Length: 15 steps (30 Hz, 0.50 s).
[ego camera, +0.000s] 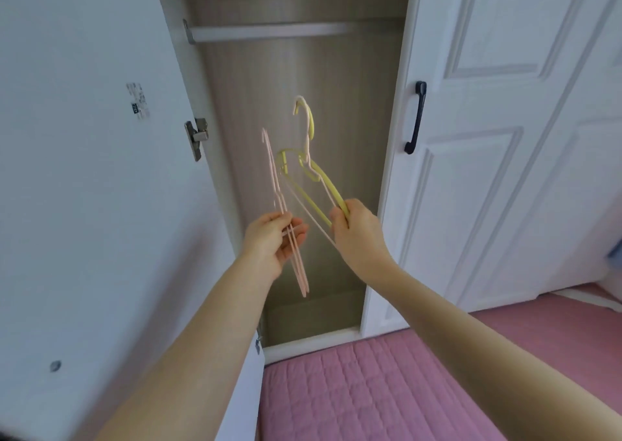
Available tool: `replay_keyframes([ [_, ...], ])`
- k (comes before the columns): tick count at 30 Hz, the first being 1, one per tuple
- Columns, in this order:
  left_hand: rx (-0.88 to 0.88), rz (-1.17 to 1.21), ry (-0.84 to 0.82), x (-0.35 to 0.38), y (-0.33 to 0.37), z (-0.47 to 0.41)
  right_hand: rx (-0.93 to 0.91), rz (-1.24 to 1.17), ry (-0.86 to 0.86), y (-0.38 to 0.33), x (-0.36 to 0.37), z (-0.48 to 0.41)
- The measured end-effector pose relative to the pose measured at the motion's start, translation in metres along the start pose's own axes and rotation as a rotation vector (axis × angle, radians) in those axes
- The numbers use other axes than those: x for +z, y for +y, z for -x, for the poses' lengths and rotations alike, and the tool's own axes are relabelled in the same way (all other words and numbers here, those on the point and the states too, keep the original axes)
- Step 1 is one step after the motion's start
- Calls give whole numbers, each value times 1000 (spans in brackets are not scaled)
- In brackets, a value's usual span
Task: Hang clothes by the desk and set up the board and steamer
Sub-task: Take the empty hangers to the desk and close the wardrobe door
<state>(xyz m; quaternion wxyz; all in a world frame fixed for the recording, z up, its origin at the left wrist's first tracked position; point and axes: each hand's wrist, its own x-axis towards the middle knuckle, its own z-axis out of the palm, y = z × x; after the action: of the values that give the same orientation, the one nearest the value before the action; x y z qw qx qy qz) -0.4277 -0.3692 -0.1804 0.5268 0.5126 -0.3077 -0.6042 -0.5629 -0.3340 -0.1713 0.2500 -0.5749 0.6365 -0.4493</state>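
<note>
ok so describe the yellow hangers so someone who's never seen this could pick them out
Find the open wardrobe with the wood-lined inside; two hands are raised in front of it. The yellow hangers are gripped at one end by the right hand. Their bright yellow sets them apart from the pink hangers held in the left hand.

A pink quilted cover [387, 393] spreads across the low surface, reaching the white plinth of the open wardrobe [336, 312] and running on rightward along its closed doors.
</note>
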Motion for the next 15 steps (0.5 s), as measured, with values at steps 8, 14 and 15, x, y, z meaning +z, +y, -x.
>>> replay_keyframes([
  [8, -98, 56, -57, -32, -74, 67, 170, -21, -82, 53, -2, 72],
  [14, -87, -198, -96, -64, -127, 105, 354, -58, -114, 78, 6, 140],
  [15, -81, -240, -98, -70, -134, 111, 376, -62, -108, 81, 8, 152],
])
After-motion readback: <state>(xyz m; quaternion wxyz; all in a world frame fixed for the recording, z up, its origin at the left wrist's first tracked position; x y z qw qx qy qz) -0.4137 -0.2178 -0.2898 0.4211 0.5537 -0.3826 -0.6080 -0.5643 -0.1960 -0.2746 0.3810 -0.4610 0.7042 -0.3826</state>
